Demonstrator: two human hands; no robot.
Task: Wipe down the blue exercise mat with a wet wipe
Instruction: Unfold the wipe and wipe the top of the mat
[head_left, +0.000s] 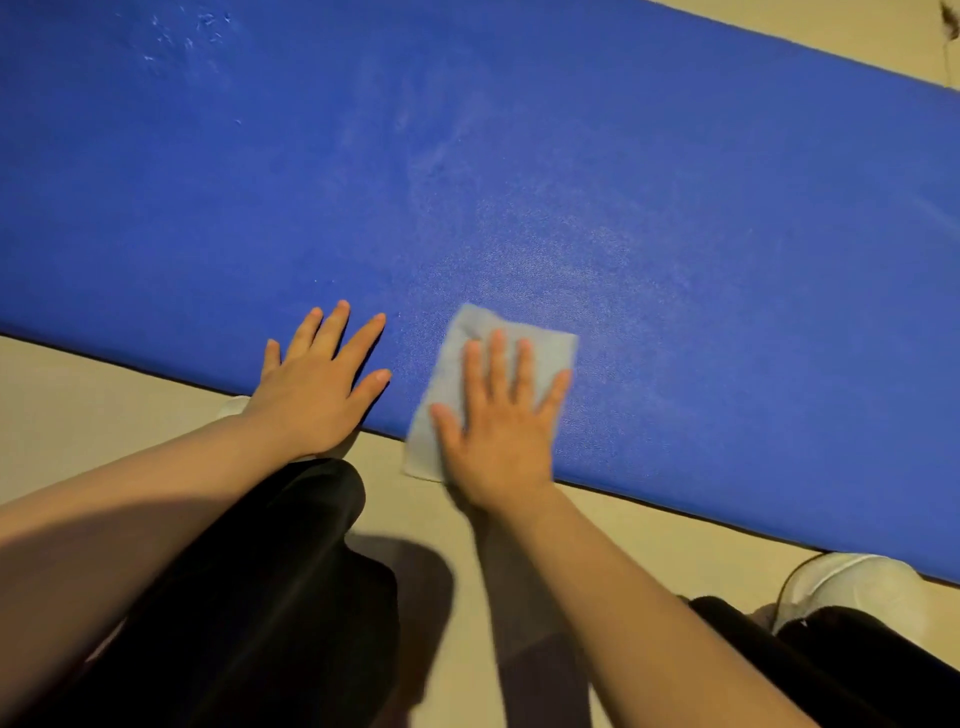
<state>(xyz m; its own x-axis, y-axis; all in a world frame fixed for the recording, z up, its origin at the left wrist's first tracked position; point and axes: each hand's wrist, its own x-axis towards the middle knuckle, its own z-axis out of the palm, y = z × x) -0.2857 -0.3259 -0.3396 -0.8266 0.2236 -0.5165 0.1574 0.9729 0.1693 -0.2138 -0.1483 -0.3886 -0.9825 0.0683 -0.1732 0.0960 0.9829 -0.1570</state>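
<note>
The blue exercise mat (519, 156) lies across the beige floor and fills the upper part of the head view. A pale wet wipe (457, 358) lies flat at the mat's near edge, its lower corner hanging over onto the floor. My right hand (498, 421) presses down on the wipe with straight, spread fingers. To its left, my left hand (317, 384) rests flat on the mat's near edge, fingers spread, holding nothing. A lighter, damp-looking streak runs across the mat beyond the wipe.
Beige floor (104, 405) lies on the near side of the mat and at the far right corner. My knees in black trousers (270, 597) are below the hands. A white shoe (852, 587) sits at the mat's edge, lower right.
</note>
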